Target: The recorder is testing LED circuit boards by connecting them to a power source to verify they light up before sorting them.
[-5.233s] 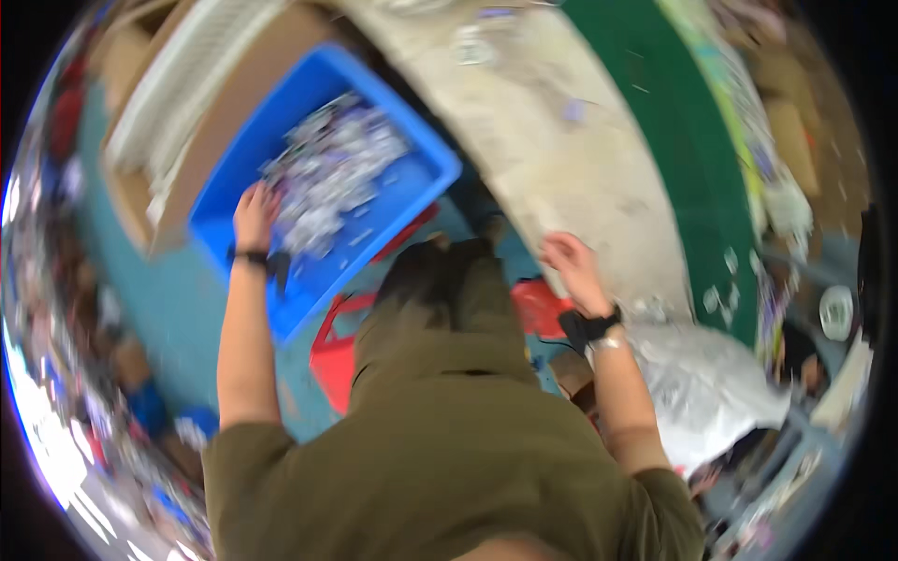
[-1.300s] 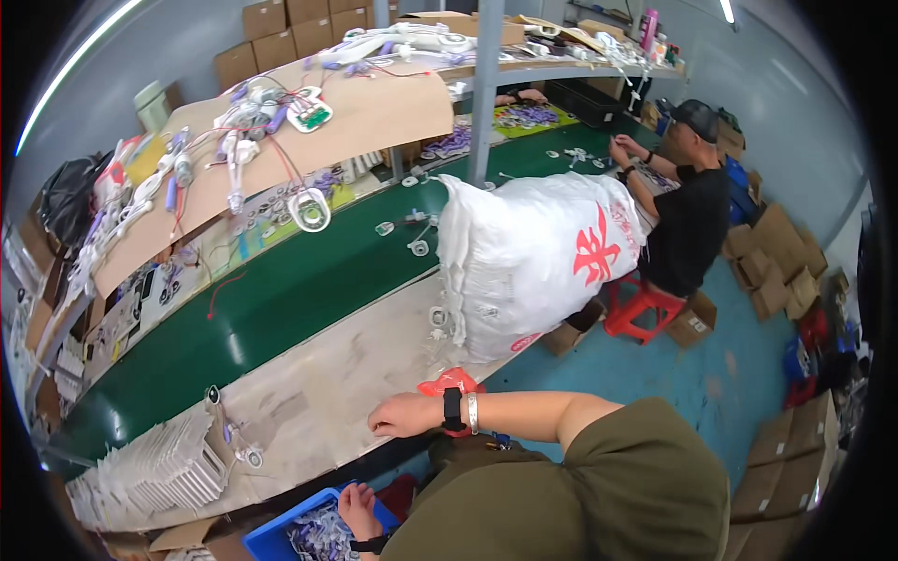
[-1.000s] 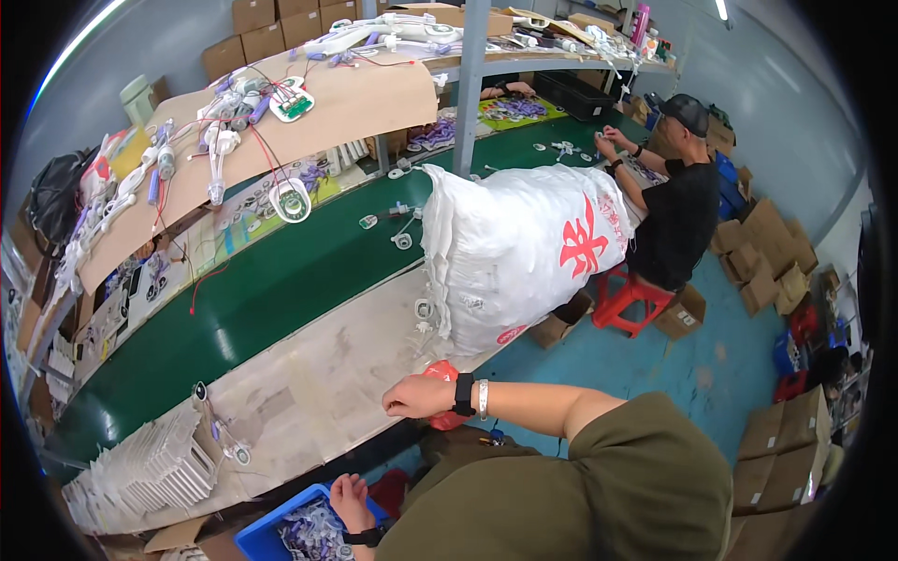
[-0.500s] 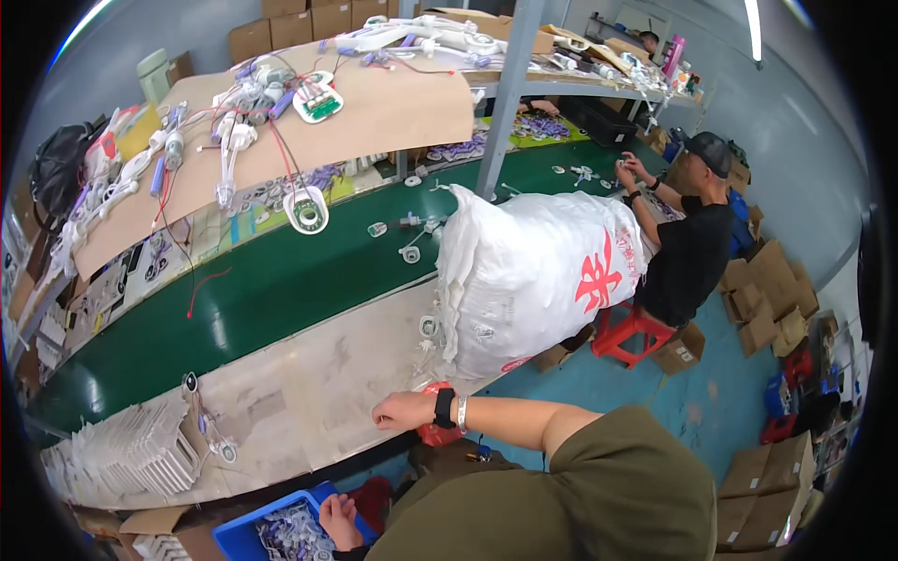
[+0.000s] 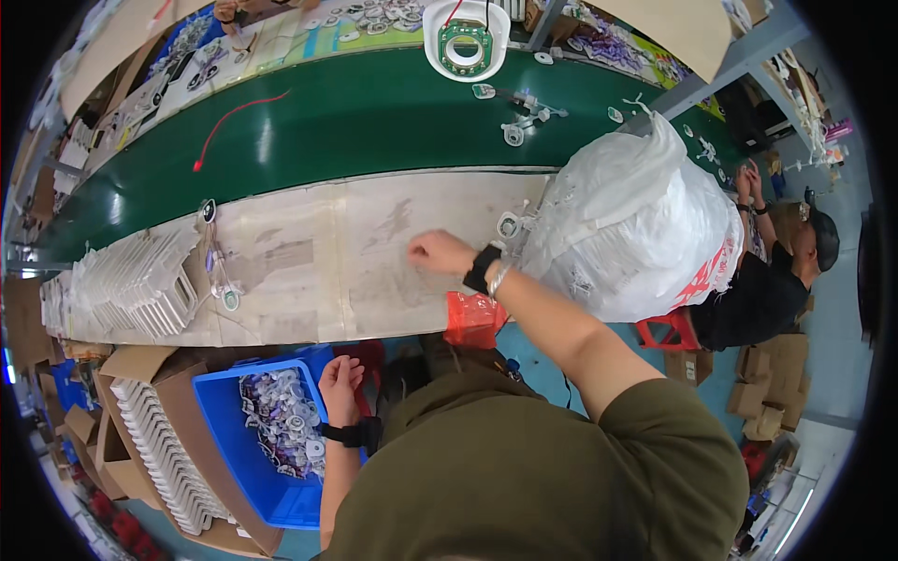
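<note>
My right hand hovers over the pale worktable, its fingers curled in and nothing showing in them. A dark band and a silver bracelet circle that wrist. Below the table's front edge, my left hand is held beside a blue bin, palm up with fingers loosely bent and no object in it. Small white and purple parts fill much of the bin. A red plastic bag hangs at the table edge, near my right forearm. Right of that forearm sits a big white woven sack.
Stacked white plastic frames and a wired part lie on the table's left. Beyond runs a green conveyor belt with a red wire. A ring-shaped circuit board dangles overhead. A co-worker sits at right.
My view has tilted down and turned, bringing the bin and a box of white frames into fuller sight. My right hand has moved away from the red bag, farther over the table.
</note>
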Motion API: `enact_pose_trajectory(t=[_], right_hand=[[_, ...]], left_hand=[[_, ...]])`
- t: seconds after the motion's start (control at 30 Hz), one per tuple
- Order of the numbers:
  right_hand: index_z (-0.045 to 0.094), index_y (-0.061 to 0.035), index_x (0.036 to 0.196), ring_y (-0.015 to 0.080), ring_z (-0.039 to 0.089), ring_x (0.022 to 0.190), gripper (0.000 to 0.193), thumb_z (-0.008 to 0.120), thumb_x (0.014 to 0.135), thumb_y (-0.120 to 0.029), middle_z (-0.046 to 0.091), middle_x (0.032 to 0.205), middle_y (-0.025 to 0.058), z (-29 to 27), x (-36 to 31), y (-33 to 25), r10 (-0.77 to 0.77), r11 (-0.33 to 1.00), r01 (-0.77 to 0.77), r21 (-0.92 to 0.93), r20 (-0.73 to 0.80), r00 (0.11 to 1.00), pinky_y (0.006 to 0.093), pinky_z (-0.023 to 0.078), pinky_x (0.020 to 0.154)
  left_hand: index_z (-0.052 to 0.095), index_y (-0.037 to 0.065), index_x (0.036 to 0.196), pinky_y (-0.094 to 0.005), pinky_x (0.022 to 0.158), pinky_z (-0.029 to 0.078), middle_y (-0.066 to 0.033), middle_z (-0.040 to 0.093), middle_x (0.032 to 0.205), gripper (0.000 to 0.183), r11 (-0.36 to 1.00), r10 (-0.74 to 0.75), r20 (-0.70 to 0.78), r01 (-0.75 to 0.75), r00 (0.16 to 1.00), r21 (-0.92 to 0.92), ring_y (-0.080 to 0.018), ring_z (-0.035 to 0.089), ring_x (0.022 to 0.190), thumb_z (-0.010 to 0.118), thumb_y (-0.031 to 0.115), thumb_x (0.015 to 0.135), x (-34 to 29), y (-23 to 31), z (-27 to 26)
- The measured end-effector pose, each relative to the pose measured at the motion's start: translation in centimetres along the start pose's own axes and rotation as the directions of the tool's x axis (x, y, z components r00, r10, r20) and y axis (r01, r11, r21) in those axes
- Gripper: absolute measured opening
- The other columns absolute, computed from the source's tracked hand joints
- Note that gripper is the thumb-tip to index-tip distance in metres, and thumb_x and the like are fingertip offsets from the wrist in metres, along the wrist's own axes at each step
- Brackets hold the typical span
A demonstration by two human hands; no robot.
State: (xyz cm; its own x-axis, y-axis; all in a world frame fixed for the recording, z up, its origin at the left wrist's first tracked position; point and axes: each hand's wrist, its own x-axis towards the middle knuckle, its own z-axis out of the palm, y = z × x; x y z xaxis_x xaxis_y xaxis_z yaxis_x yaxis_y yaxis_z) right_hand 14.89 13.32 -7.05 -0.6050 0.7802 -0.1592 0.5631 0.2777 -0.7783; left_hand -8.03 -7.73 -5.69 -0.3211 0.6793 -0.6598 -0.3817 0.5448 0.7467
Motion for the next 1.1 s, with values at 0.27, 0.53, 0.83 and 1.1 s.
enact_pose_trajectory(t=[0.27, 0.53, 0.83, 1.1], right_hand=[[0.06, -0.0046, 0.077, 0.0316, 0.055, 0.072, 0.019, 0.053, 0.068, -0.02, 0.059, 0.075, 0.015, -9.5, 12.0, 13.4, 0.302, 0.916, -0.378, -0.133, -0.392, 0.869, 0.0379, 0.044, 0.066], [0.045, -0.0058, 0.104, 0.0335, 0.04, 0.101, 0.038, 0.053, 0.071, -0.021, 0.04, 0.11, 0.0169, -19.9, 14.4, 22.0, 0.447, 0.557, -0.678, -0.479, -0.515, 0.731, 0.0379, 0.035, 0.086], [0.032, -0.0074, 0.12, 0.0352, 0.034, 0.111, 0.055, 0.054, 0.071, -0.021, 0.032, 0.123, 0.0186, -21.7, 16.2, 21.7, 0.506, 0.576, -0.655, -0.49, -0.416, 0.756, 0.0398, 0.03, 0.092], [0.045, -0.0079, 0.107, 0.0326, 0.042, 0.103, 0.036, 0.044, 0.075, -0.024, 0.044, 0.111, 0.0173, -21.3, 16.5, 21.1, 0.57, 0.454, -0.733, -0.507, -0.468, 0.676, 0.0424, 0.034, 0.086]], left_hand=[[0.052, 0.003, 0.087, -0.0187, 0.056, 0.042, -0.0039, 0.058, 0.079, 0.014, 1.0, -0.004, -0.048, 0.003, 0.999, -0.019, -0.0089, 0.054, 0.064, 0.051, 0.015, 0.081, 1.9, -0.2, 1.6], [0.053, 0.003, 0.086, -0.0186, 0.051, 0.041, -0.0042, 0.057, 0.073, 0.014, 0.995, -0.004, -0.161, -0.012, 0.987, -0.101, -0.0088, 0.052, 0.059, 0.052, 0.016, 0.08, 4.0, -3.7, 2.0], [0.052, 0.001, 0.079, -0.0186, 0.045, 0.036, -0.0038, 0.053, 0.063, 0.012, 0.991, -0.053, -0.238, 0.022, 0.97, -0.129, -0.0089, 0.048, 0.052, 0.052, 0.013, 0.08, 5.2, -8.2, 0.4], [0.052, -0.002, 0.097, -0.0282, 0.066, 0.045, -0.0122, 0.057, 0.088, 0.023, 0.948, 0.072, -0.239, 0.008, 0.968, 0.318, -0.0157, 0.054, 0.077, 0.047, 0.016, 0.082, 2.7, -11.1, -4.9]])
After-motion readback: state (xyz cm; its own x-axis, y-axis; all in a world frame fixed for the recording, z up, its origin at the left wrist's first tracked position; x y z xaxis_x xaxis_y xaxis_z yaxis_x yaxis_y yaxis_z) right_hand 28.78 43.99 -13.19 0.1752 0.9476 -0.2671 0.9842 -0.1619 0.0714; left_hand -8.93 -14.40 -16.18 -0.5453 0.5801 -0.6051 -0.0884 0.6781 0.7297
